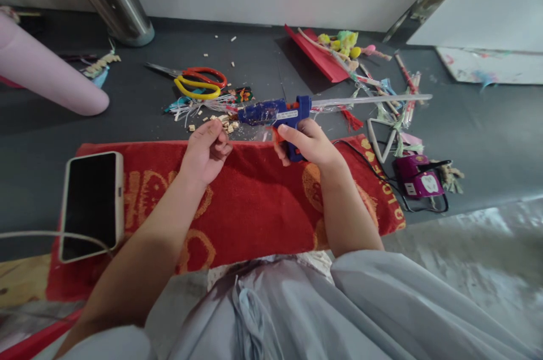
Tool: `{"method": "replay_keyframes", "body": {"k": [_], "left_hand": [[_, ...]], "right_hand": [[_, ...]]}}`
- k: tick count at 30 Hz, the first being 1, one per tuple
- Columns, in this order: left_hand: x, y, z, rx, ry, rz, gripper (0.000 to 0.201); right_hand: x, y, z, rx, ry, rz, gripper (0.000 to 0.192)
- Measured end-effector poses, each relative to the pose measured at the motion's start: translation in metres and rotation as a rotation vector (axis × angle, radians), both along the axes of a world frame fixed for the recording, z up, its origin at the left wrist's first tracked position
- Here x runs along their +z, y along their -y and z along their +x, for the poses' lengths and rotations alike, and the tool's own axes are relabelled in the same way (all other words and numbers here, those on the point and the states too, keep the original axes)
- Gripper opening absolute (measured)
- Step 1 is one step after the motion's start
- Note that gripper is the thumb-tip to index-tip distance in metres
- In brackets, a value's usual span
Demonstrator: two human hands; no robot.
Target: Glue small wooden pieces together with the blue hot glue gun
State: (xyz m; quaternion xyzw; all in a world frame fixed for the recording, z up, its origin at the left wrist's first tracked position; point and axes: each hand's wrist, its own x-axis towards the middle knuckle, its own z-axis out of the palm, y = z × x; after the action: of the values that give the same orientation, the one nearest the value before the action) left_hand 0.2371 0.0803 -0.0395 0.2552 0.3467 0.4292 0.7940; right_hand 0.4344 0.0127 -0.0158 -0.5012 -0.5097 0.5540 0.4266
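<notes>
Right hand (311, 145): closed around the handle of a blue glue gun (280, 114), body level, nozzle left, clear stick (373, 100) projecting right from its rear. Left hand (206, 151): loosely curled, fingertips pinched just left of the nozzle; any content too small to tell. Gun held above the far edge of the red towel (254, 202); scissors (197, 82) and scraps beyond, phone (91, 204) on the towel's left end, bare grey surface at far left and right.
</notes>
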Motion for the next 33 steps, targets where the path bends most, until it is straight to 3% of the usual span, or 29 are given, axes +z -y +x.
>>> {"method": "replay_keyframes", "body": {"k": [20, 33], "left_hand": [[-0.0022, 0.0002, -0.0009, 0.000, 0.062, 0.000, 0.029], [0.0016, 0.0008, 0.0003, 0.012, 0.002, -0.015, 0.031]], "right_hand": [[0.0002, -0.0001, 0.0031, -0.010, 0.033, 0.021, 0.051], [0.0002, 0.0010, 0.0036, -0.014, 0.034, 0.021, 0.049]]}}
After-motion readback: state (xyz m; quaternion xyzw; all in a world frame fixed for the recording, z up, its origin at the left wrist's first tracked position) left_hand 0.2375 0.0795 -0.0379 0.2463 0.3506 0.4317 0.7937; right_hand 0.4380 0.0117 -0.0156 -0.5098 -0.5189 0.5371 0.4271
